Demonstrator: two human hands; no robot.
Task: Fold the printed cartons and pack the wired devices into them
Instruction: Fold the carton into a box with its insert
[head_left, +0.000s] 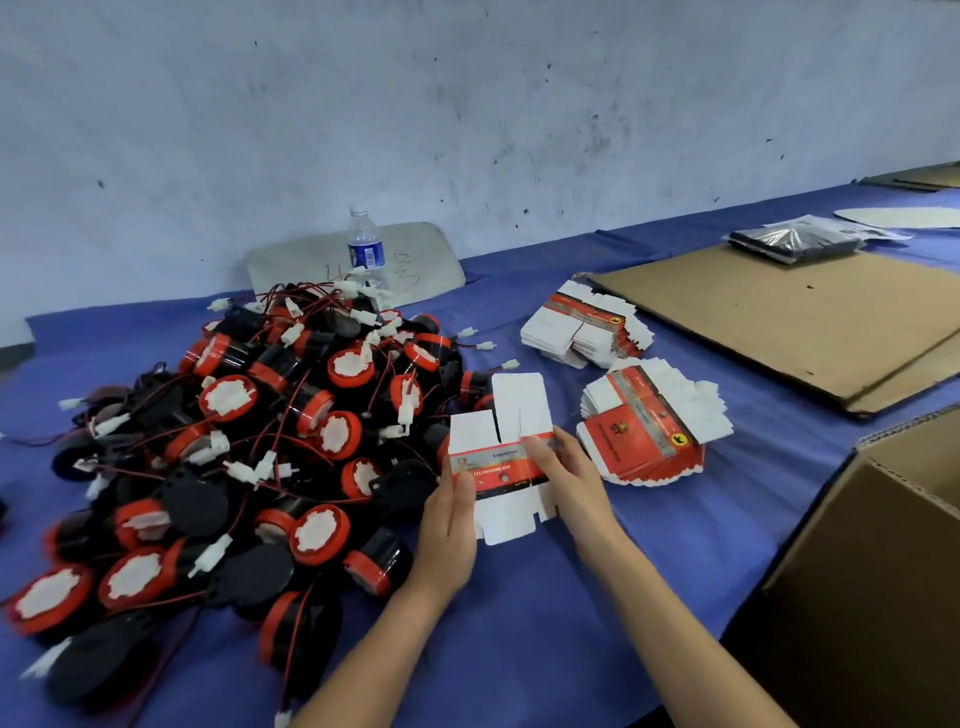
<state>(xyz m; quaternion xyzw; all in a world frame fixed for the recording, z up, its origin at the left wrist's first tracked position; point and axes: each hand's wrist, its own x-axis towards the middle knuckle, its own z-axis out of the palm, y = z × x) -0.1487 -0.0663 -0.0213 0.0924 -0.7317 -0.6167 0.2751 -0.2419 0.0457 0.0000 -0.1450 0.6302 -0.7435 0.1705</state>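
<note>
Between both hands I hold one flat printed carton (501, 457), white with a red band, its flaps spread above and below. My left hand (451, 512) grips its left edge with the thumb on the front. At the carton's right end my right hand (569, 480) pinches the band. A big heap of wired devices (260, 452), black and red with white connectors and thin red wires, lies to the left. Two stacks of flat cartons (649, 431) (582, 327) sit to the right on the blue table (571, 597).
An open brown cardboard box (872, 571) stands at the right edge. Flat brown cardboard sheets (805, 317) lie at the back right with a black bag (792, 241) on them. A water bottle (367, 249) stands by the wall behind the heap.
</note>
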